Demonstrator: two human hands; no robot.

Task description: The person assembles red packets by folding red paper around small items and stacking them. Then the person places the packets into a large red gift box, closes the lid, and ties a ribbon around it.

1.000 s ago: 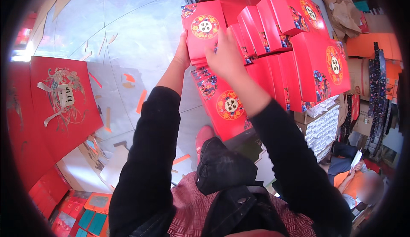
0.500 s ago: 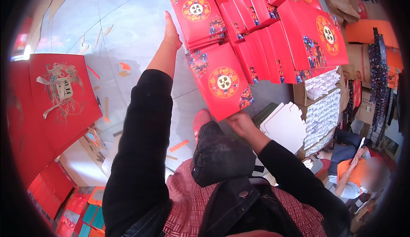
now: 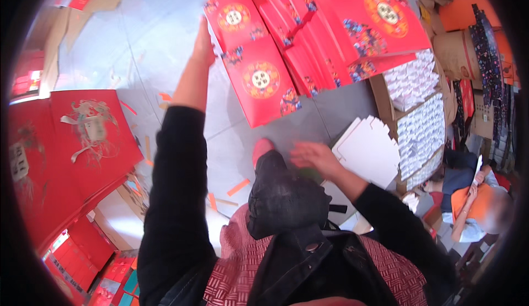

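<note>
Red gift boxes with round gold emblems and flowered corners stand in a large cluster ahead of me. The near left red gift box lies flat in line with the far left one. My left hand is at the left side of these two, fingers stretched out along their edge. My right hand hangs apart from the boxes, nearer to me, with its fingers spread and nothing in it; motion blurs it a little. Right of it lies a stack of white card sheets.
Cartons of white packets stand at the right. A person in an orange top sits at the lower right. Large red printed boxes fill the left side. Orange scraps lie on the grey tiled floor.
The near left gift box has shifted away from me and now lines up with the far one. My right hand has come off its near edge. The left hand stays at the side.
</note>
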